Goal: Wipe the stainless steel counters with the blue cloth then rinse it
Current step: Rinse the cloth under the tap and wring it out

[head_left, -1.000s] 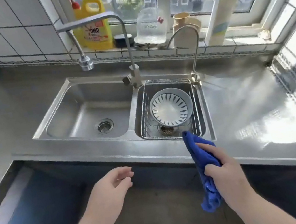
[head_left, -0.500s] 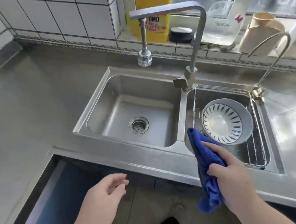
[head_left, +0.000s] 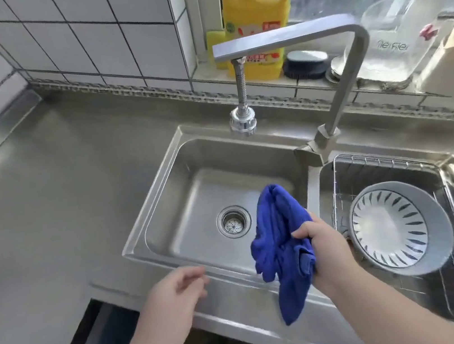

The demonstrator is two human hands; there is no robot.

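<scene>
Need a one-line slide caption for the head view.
Right hand grips the blue cloth over the left sink basin, short of the faucet spout; left hand open.

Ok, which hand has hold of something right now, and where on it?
The right hand grips the blue cloth bunched around its middle, with both ends hanging free over the sink. The left hand holds nothing.
</scene>
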